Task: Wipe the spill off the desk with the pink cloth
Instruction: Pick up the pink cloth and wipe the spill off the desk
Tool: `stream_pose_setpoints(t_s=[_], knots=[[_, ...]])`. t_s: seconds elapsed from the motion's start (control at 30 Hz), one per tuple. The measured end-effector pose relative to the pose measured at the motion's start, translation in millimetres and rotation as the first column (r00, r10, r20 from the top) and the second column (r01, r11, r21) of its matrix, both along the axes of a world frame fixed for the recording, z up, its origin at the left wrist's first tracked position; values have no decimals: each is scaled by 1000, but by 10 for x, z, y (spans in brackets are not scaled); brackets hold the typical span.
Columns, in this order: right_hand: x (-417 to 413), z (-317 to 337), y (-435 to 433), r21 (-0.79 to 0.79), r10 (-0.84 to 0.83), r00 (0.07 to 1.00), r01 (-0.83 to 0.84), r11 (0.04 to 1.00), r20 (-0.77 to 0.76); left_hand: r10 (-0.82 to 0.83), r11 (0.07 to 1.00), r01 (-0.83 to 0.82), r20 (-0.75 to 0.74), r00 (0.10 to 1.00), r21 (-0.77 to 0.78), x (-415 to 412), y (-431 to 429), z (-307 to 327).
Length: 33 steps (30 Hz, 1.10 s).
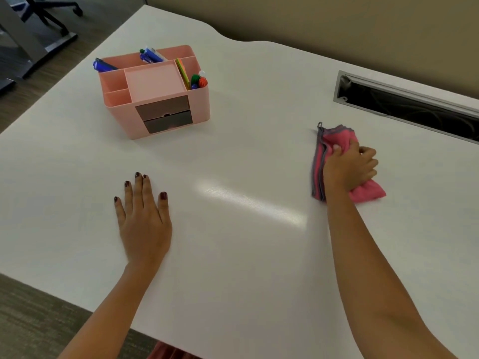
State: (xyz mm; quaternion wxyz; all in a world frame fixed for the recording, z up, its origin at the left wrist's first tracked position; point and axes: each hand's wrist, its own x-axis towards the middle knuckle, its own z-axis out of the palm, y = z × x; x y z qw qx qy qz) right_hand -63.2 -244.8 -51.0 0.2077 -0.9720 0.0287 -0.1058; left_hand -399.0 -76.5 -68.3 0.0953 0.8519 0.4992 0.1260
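On the tabletop, the organiser stands at the far left, with pens in its rear compartments. The cable slot lies far right. Before the slot lies the cloth, gripped under the right hand. The left hand rests flat before the organiser.

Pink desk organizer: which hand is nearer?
Left. The left hand lies flat on the desk in front of the pink desk organizer; the right hand grips the pink cloth well off to its right.
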Motion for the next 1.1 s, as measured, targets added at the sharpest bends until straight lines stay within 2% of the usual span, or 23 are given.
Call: stream_pose_setpoints(t_s=[0.17, 0.3, 0.4, 0.5, 0.57, 0.63, 0.73, 0.83, 0.93, 1.0, 1.1], knots=[[-267, 0, 581, -41, 252, 968, -251, 967, 14, 2, 1000, -2, -6, 1000, 5, 6, 3, -5], [-773, -2, 987, -76, 499, 867, -497, 865, 6, 4, 1000, -4, -4, 1000, 2, 3, 9, -15], [-1197, -21, 1181, -94, 686, 727, -683, 725, 6, 15, 1000, -15, 18, 1000, -9, 3, 11, -23], [-1530, -14, 1203, -76, 878, 478, -876, 477, 1, 25, 1000, -24, 48, 999, -17, 7, 9, -20], [-1657, -13, 1124, -84, 940, 341, -936, 341, 13, 26, 999, -24, 85, 996, -31, 0, 11, -12], [-1715, -20, 1003, -88, 964, 266, -960, 267, 26, 26, 999, -21, 124, 992, -42, -7, 5, 0], [-1756, -40, 763, -89, 975, 214, -972, 218, 56, 25, 999, -18, 138, 990, -50, -7, 4, 14], [-1725, -59, 468, -66, 970, 229, -970, 235, 82, 21, 999, -16, 111, 994, -48, -11, 10, 5], [-1559, -44, 190, -90, 939, 330, -937, 339, 100, 19, 999, -14, 90, 996, -45, -17, 11, -5], [-1438, -17, 56, -113, 880, 466, -873, 474, 91, 18, 999, -14, 88, 996, -44, -23, 12, -10], [-1351, 15, -23, -121, 648, 758, -639, 760, 69, 16, 999, -12, 89, 996, -40, -22, 13, -15]])
